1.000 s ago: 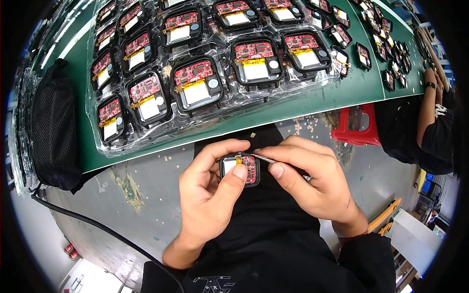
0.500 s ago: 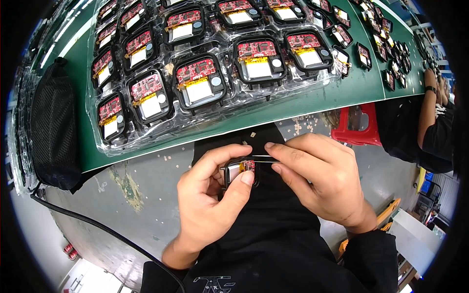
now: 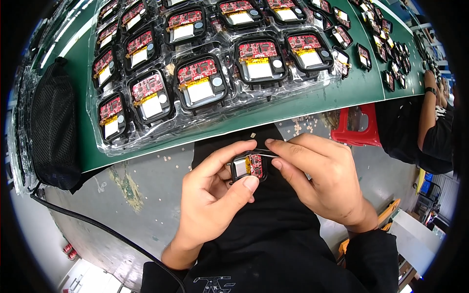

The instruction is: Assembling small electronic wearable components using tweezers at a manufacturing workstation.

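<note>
Over my lap, my left hand (image 3: 207, 202) grips a small black device housing (image 3: 239, 182) by its edges, thumb at the lower rim and fingers behind. Its open face shows a red circuit board (image 3: 256, 166), a yellow strip and a silver battery (image 3: 241, 167). From the other side, my right hand (image 3: 325, 173) pinches thin metal tweezers (image 3: 266, 155) between thumb and forefinger. Their tips reach the upper edge of the housing near the board; exactly what they touch is too small to make out.
Beyond my hands, a clear plastic tray (image 3: 163, 128) of similar housings lies on a green table (image 3: 337, 94). More loose housings (image 3: 363, 56) sit right. A black mesh pouch (image 3: 53, 127), black cable (image 3: 102, 226), red stool (image 3: 361, 136) and another person's arm (image 3: 428, 115) are around.
My left hand has shifted slightly right and turned the housing so more of the red board shows. The tweezers have tilted, their tips now higher than the fingers holding them.
</note>
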{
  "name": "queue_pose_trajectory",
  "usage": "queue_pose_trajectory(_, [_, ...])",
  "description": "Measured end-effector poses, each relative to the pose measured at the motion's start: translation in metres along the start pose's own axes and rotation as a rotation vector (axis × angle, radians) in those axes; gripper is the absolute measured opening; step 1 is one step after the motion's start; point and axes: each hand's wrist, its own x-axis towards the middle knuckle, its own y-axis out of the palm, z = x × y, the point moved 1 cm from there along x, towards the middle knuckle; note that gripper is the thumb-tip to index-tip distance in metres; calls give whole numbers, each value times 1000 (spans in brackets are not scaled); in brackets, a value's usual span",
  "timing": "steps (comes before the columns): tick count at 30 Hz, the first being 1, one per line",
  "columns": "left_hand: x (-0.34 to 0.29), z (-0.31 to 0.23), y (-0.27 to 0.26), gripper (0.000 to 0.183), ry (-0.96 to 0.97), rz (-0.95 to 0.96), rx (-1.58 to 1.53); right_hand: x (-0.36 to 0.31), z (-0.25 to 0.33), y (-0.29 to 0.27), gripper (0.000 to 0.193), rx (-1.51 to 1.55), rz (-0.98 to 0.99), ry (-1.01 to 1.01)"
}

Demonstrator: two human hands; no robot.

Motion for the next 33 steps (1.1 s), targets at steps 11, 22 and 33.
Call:
queue_pose_trajectory(11, [4,22,-8,68,112,99,-191,2,0,-1,28,66,-1,26])
queue_pose_trajectory(22, [8,29,-9,82,199,71,-347,0,5,-11,23,43,-27,-49])
queue_pose_trajectory(33, [7,32,-12,81,329,87,-164,0,12,-5,25,-112,-128,-116])
